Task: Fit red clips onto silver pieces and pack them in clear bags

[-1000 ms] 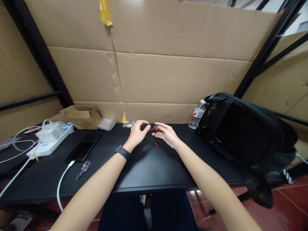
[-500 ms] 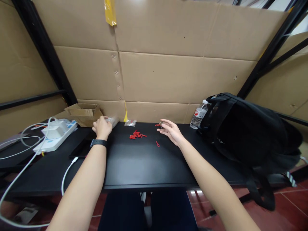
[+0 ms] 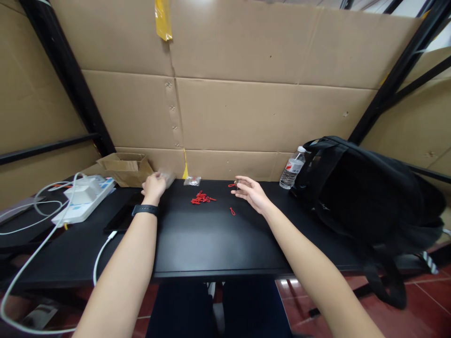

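My left hand (image 3: 153, 186), with a dark watch on its wrist, reaches to the back left of the black table (image 3: 211, 239) and closes on a clear plastic bag (image 3: 167, 177) beside a cardboard box (image 3: 125, 168). My right hand (image 3: 251, 191) hovers over the table's back middle, fingers pinched on a small metal piece with a red loop (image 3: 234, 184). A little heap of red loops (image 3: 201, 198) lies between the hands. One single red loop (image 3: 232, 211) lies just in front of my right hand. A second small clear bag (image 3: 192, 180) rests by the cardboard wall.
A black backpack (image 3: 366, 192) fills the table's right end, with a water bottle (image 3: 291, 168) to its left. On the left are a white power strip with chargers (image 3: 82, 199), white cables (image 3: 102, 249) and a dark phone (image 3: 121, 218). Cardboard walls stand behind.
My left hand left the middle, where both hands met, and swung left to the clear bag, uncovering the heap of red loops. My right hand kept its place and its small piece.
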The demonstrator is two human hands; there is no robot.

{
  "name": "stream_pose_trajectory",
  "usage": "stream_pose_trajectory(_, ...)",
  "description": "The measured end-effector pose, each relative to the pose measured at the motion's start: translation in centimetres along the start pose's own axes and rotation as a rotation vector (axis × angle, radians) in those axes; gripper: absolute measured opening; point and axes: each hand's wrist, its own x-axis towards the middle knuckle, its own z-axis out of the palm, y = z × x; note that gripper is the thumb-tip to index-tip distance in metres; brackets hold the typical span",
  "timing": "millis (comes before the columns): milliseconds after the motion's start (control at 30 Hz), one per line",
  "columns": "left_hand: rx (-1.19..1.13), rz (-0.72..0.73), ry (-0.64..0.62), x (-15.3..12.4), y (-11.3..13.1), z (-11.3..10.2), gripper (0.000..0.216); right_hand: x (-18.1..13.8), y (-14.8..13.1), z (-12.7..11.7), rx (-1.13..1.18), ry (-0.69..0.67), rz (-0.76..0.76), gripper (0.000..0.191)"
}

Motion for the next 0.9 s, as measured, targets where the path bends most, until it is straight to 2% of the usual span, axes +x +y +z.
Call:
stream_pose_trajectory(100,-0.007,-0.035,0.139,-0.8,1.1,-1.1,0.050,0.0,-0.3,0.1,-0.001,0.014,-0.016,0.036)
stream_pose_trajectory(233,-0.027,0.141,0.298,-2.1,3.1,-2.0,0.050,0.1,-1.0,-0.1,0.003,0.066,-0.072,0.039)
stream_pose_trajectory(300,-0.051,0.282,0.303,-3.1,4.6,-1.7,0.052,0.1,-1.3,-0.4,-0.011,0.090,-0.101,0.042)
stream_pose_trajectory(333,-0.069,0.370,0.273,-3.7,5.5,-1.3,0.052,0.2,-1.3,-0.6,-0.021,0.099,-0.114,0.045)
stream_pose_trajectory(400,-0.102,0.572,0.137,-5.5,7.4,-0.1,0.053,0.3,-1.3,-1.0,-0.047,0.109,-0.136,0.050)
stream_pose_trajectory(500,-0.066,0.851,-0.138,-9.5,10.1,2.3,0.054,0.6,-1.1,-1.6,-0.077,0.122,-0.157,0.053)
stream_pose_trajectory(600,0.066,1.077,-0.431,-13.6,11.7,4.2,0.052,0.7,-1.0,-1.9,-0.092,0.139,-0.171,0.051)
stream_pose_trajectory(667,0.106,1.141,-0.561,-15.5,12.0,5.0,0.047,0.8,-1.1,-2.1,-0.098,0.151,-0.179,0.049)
stream_pose_trajectory(733,0.113,1.145,-0.647,-16.3,11.8,5.4,0.044,0.8,-1.2,-2.2,-0.111,0.158,-0.189,0.049)
stream_pose_trajectory(900,0.087,1.070,-0.732,-15.7,11.3,5.8,0.050,0.9,-1.3,-2.9,-0.281,0.135,-0.233,0.049)
